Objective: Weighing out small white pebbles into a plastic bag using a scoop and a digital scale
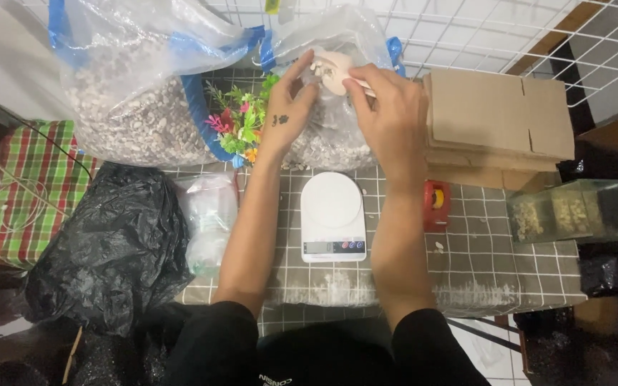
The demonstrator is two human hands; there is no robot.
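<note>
Bright overhead light | bag glare | edges dim — perhaps slightly soft

Work surface: cloth table cover (pixel 481 264), matt grey with a white grid print, dusted with pale powder along its 6 o'clock edge.

Scale (pixel 332 216), centre: smooth white plastic, slightly glossy.

Large bags (pixel 137 78) at 11 o'clock: clear glossy plastic film with blue trim, holding rough pale gravel.

Smaller bag (pixel 337 136) at 12 o'clock: the same clear film, creased. Both hands touch it; the left hand (pixel 287 107) and right hand (pixel 388 107) hold a smooth pale scoop (pixel 334 71).

Black sack (pixel 109 250) at 8 o'clock: thin, wrinkled, shiny plastic.

Cardboard sheets (pixel 498 121) at 2 o'clock: matt brown, smooth.

Container (pixel 577 211) at 3 o'clock: clear rigid plastic.

Wall grid (pixel 481 36): white coated wire.

Plaid bag (pixel 16 193) at 9 o'clock: woven, matt.
</note>
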